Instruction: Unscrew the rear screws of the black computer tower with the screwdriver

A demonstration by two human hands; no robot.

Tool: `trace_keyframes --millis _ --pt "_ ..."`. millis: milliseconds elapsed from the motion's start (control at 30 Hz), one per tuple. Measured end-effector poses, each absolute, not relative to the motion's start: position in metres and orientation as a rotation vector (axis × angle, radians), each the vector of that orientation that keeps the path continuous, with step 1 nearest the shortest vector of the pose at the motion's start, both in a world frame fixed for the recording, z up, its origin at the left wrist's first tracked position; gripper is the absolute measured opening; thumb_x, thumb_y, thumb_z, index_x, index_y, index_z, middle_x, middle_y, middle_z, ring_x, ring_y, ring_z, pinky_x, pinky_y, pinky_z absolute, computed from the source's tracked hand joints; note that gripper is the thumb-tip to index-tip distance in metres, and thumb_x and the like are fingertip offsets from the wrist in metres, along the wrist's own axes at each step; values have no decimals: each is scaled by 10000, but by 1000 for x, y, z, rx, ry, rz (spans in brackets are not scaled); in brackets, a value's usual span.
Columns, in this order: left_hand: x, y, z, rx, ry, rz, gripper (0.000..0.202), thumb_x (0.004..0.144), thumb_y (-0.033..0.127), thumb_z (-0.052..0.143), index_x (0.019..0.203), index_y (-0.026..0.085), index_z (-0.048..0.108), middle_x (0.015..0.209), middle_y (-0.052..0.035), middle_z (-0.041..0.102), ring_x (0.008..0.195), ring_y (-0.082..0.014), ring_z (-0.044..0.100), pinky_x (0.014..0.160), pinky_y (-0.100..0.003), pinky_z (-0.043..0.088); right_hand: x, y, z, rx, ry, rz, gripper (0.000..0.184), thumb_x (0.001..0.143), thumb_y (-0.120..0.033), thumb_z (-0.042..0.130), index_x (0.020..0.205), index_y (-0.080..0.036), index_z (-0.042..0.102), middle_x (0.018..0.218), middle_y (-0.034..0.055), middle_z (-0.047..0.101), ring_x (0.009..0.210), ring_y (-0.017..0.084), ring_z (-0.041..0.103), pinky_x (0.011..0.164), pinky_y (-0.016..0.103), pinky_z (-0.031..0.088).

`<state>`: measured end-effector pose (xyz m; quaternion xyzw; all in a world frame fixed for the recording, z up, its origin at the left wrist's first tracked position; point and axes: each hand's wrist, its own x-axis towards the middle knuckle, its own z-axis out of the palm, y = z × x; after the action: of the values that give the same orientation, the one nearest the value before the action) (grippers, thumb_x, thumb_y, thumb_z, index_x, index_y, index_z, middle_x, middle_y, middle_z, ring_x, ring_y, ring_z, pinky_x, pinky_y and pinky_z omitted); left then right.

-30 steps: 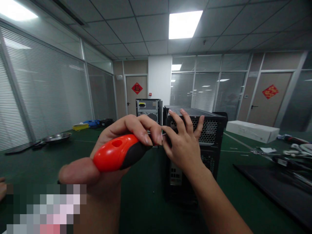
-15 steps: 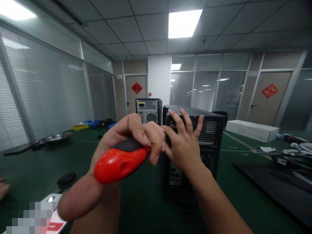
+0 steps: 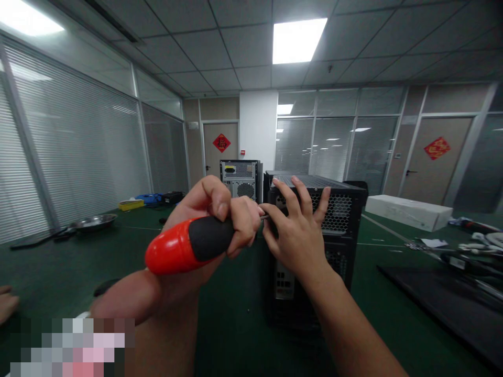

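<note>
Left hand (image 3: 212,195) holds red-and-black screwdriver (image 3: 192,244), metal shaft (image 3: 264,217) running to right hand (image 3: 301,235), fingers spread at black mesh-panelled computer case (image 3: 341,209)'s top edge. Long white box (image 3: 411,212) toward green table (image 3: 231,335)'s far edge.

Read one character, on a red diamond sign (image 3: 216,142).
Made out apparent 福 on the left door (image 3: 212,158); could not decipher gold characters (image 3: 437,148) on the second red diamond (image 3: 428,150), right door (image 3: 436,180).
</note>
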<state>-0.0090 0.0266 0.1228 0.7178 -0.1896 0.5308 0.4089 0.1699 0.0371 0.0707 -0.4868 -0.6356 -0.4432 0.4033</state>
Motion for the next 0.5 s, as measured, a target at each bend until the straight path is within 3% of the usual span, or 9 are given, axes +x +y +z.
trace_keyframes --millis 267,500 --pt "-17 23 121 1857 -388 1348 639 841 792 538 833 171 686 773 -56 624 752 -220 613 799 -405 500 172 37 70 -1203 -1608 -1119 331 802 -257 774 1126 -272 707 1587 36 376 1512 366 248 1214 707 -72" --pt "-14 19 119 1779 -365 1392 656 879 800 467 828 176 660 706 -24 575 679 -191 566 763 -392 495 171 38 71 -1229 -1601 -1110 314 828 -272 767 1135 -297 703 1596 16 362 1523 346 230 1223 692 -80"
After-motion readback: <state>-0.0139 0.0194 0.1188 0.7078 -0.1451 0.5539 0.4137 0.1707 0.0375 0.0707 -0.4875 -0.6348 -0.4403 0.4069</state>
